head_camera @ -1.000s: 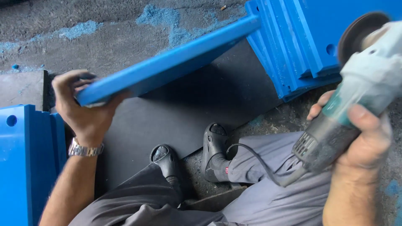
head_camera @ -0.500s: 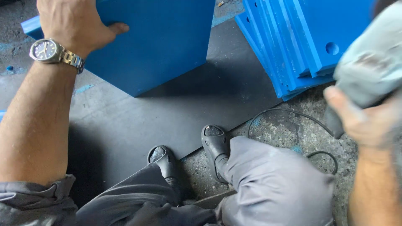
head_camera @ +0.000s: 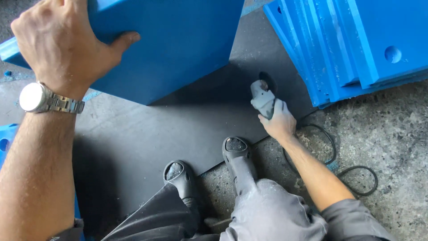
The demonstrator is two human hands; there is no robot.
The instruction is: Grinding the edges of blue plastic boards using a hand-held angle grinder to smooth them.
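My left hand [head_camera: 60,42], with a metal wristwatch [head_camera: 42,100] on its wrist, grips the top of a large blue plate [head_camera: 178,44] that stands tilted over a dark rubber mat [head_camera: 147,134]. My right hand [head_camera: 278,120] reaches down to the mat and is closed around a grey angle grinder [head_camera: 262,98], which rests low on the mat's right side. The grinder's black cable [head_camera: 352,174] loops over the concrete floor behind my right arm.
A stack of several blue plates [head_camera: 352,44] with round holes lies at the upper right. Another blue piece [head_camera: 5,143] shows at the left edge. My two dark shoes [head_camera: 209,165] stand at the mat's near edge, on rough concrete floor [head_camera: 392,129].
My left hand has swung the blue plate from edge-on to nearly face-on and lifted it closer. My right hand has lowered the grinder from near the camera down to the mat.
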